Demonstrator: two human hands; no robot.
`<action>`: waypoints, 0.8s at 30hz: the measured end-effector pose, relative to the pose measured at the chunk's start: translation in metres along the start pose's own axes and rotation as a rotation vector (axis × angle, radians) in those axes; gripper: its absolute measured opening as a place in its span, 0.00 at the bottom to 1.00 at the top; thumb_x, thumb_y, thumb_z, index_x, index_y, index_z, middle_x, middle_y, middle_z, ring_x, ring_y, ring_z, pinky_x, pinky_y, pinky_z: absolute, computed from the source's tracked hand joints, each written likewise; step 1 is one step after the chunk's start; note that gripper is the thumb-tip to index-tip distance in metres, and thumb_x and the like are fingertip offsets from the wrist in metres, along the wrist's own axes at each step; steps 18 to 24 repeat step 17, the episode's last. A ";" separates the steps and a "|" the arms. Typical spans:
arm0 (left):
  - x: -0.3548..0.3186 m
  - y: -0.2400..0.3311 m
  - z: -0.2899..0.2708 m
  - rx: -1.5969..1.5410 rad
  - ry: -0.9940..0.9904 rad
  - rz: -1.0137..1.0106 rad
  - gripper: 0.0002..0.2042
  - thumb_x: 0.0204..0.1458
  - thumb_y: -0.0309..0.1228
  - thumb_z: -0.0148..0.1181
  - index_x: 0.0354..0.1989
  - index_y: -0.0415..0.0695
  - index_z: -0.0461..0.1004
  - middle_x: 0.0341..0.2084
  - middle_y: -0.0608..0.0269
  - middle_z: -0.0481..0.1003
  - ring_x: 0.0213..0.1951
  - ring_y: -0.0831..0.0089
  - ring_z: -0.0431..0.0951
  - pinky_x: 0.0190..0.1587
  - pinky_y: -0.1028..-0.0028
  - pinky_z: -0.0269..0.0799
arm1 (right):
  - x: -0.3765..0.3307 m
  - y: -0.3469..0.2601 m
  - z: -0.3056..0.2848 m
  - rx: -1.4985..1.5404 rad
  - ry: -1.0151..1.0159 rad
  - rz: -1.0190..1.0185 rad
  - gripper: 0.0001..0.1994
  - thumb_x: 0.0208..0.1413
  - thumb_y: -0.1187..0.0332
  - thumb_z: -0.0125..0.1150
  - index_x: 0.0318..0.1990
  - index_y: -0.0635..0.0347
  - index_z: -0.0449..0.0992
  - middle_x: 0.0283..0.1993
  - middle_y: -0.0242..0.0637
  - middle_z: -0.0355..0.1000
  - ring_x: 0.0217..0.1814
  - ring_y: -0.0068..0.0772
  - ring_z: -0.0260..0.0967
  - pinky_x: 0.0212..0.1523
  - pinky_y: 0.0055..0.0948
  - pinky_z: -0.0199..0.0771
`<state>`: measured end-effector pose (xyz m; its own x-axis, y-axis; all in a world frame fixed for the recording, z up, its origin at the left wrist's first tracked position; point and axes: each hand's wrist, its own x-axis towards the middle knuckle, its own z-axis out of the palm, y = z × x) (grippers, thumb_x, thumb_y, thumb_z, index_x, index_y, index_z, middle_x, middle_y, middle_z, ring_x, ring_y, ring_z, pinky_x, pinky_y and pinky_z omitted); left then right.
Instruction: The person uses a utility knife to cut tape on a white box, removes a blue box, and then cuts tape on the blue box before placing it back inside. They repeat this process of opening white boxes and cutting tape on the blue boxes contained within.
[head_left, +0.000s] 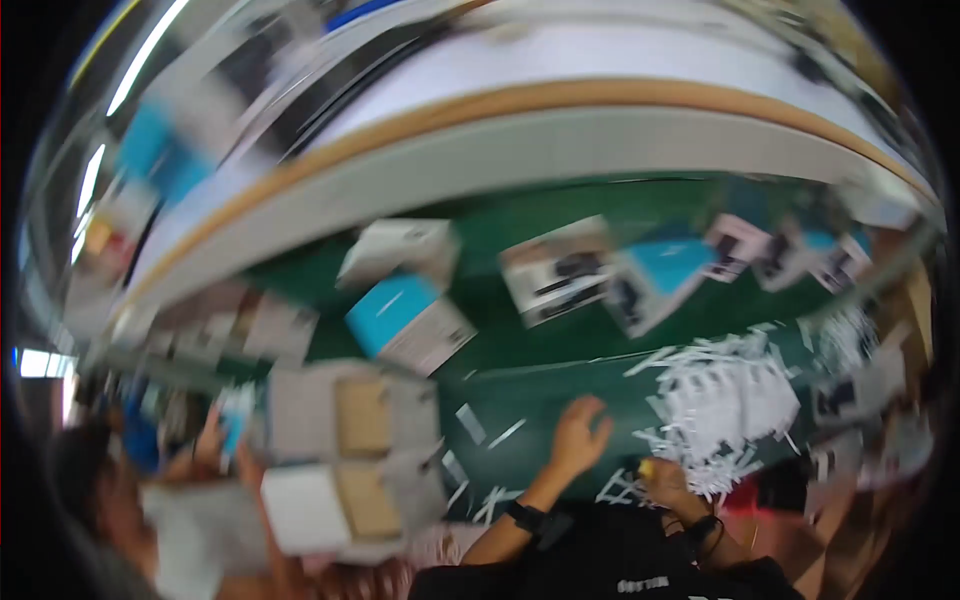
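My left hand (pixel 580 440) is held over the green work surface (pixel 520 400), its fingers apart and nothing in them. Closed round a small yellow object (pixel 646 468), my right hand (pixel 670 487) is at the near edge of a heap of white paper strips (pixel 690 400). Blur hides what kind of object the yellow one is. Stacked white pieces (pixel 735 400) lie within the heap, with narrow strips sticking out around them. A few loose strips (pixel 508 433) are scattered to the left of my left hand.
Left of me are open grey boxes with tan insides (pixel 362 415). Beyond lie blue-and-white cartons (pixel 410 322) and printed cartons (pixel 560 268), under a long wood-edged shelf (pixel 560 95). Another person (pixel 110 500) works at the far left. More cartons (pixel 860 390) stand at right.
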<state>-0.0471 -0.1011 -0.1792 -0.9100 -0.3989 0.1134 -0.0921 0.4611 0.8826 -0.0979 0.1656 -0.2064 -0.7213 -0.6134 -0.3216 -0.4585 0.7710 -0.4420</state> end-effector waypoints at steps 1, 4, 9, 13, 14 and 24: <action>-0.043 -0.007 -0.010 0.022 -0.120 -0.025 0.21 0.57 0.38 0.65 0.55 0.38 0.76 0.55 0.46 0.76 0.57 0.47 0.75 0.60 0.58 0.71 | -0.002 0.018 0.010 -0.032 0.131 0.018 0.08 0.61 0.63 0.59 0.36 0.58 0.77 0.34 0.50 0.78 0.36 0.57 0.76 0.36 0.48 0.75; -0.141 0.016 -0.088 0.040 -0.353 -0.165 0.20 0.59 0.40 0.62 0.54 0.39 0.77 0.54 0.46 0.76 0.57 0.47 0.75 0.60 0.57 0.71 | 0.012 0.094 -0.010 0.283 0.512 0.222 0.16 0.61 0.63 0.64 0.50 0.65 0.78 0.41 0.50 0.78 0.47 0.55 0.75 0.47 0.46 0.74; -0.227 0.090 -0.203 -0.067 -0.221 -0.378 0.20 0.58 0.36 0.65 0.57 0.40 0.76 0.54 0.51 0.77 0.51 0.53 0.79 0.58 0.59 0.72 | 0.034 0.105 -0.042 -0.141 0.583 0.103 0.20 0.57 0.68 0.67 0.56 0.65 0.77 0.58 0.47 0.72 0.56 0.54 0.75 0.55 0.44 0.74; -0.266 0.059 -0.188 -0.512 0.682 -0.648 0.25 0.58 0.31 0.65 0.64 0.42 0.70 0.56 0.53 0.76 0.54 0.57 0.78 0.61 0.55 0.70 | 0.020 0.137 -0.012 -0.176 0.543 0.109 0.27 0.55 0.64 0.70 0.61 0.64 0.73 0.69 0.46 0.61 0.59 0.54 0.73 0.58 0.44 0.73; -0.270 0.041 -0.182 -0.605 1.021 -0.730 0.27 0.58 0.29 0.65 0.67 0.42 0.67 0.57 0.54 0.76 0.56 0.58 0.76 0.62 0.54 0.69 | 0.017 0.142 -0.002 -0.184 0.523 0.114 0.29 0.54 0.63 0.71 0.62 0.63 0.72 0.72 0.46 0.57 0.60 0.55 0.73 0.59 0.44 0.73; -0.257 0.012 -0.178 0.218 1.151 -0.454 0.48 0.56 0.39 0.69 0.78 0.53 0.41 0.77 0.58 0.46 0.74 0.58 0.50 0.75 0.59 0.45 | 0.012 0.140 -0.003 -0.181 0.183 0.263 0.34 0.54 0.57 0.72 0.68 0.52 0.69 0.74 0.48 0.56 0.64 0.55 0.70 0.62 0.42 0.73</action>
